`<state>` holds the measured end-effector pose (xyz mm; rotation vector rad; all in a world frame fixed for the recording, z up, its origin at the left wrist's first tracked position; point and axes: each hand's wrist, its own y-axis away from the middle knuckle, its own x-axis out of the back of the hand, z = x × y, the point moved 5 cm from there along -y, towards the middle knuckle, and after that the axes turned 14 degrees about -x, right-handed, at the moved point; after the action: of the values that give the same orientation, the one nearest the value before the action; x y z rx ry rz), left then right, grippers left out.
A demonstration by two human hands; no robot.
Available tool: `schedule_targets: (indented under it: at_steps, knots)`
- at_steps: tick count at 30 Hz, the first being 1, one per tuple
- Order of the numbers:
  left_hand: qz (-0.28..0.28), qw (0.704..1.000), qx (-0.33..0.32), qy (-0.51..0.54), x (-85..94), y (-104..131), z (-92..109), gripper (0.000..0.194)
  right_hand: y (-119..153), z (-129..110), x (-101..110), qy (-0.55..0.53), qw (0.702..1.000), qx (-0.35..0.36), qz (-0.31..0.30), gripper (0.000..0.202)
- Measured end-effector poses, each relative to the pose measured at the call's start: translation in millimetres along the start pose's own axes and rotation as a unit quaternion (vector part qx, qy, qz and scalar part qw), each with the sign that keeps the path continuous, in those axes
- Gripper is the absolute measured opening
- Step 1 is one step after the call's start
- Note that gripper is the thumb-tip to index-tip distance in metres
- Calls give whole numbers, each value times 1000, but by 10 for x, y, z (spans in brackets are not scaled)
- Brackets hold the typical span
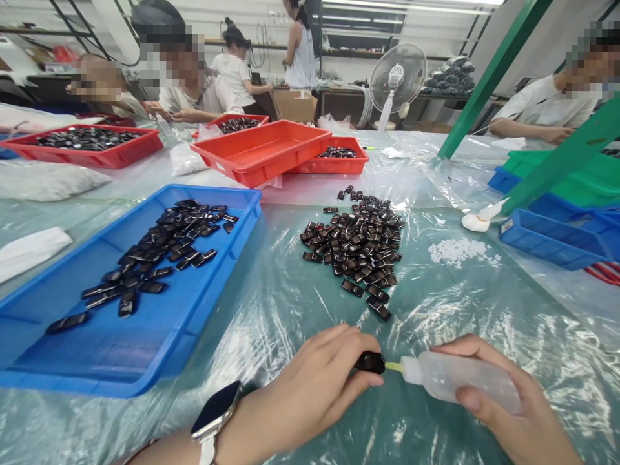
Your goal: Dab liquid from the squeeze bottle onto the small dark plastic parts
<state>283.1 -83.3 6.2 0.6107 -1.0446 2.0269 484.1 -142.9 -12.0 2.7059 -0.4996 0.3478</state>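
Note:
My left hand [320, 374], with a watch on its wrist, pinches a small glossy black piece [371, 362] between thumb and fingers. In my right hand [504, 394] lies a translucent squeeze bottle [465, 378], held on its side. Its thin yellow-green tip points left and meets the end of the black piece; whether anything comes out is too small to tell. Beyond my hands is a heap of similar black pieces [361, 242]. Small white bits [462, 252] are spread to the right of that heap.
A blue tray [194, 336] with black pieces stands at left. Red trays [261, 155] sit farther back, one resting on another. Blue bins [552, 242], a white-wrapped item [477, 221] and a green post [489, 84] are at right. Several people are around the plastic-covered table [271, 278].

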Motion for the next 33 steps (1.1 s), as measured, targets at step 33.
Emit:
schedule_targets:
  at_steps: [33]
  knots:
    - [47,984,112,132,43,18,-144,19,0,-43,45,5,995,75,66,36]
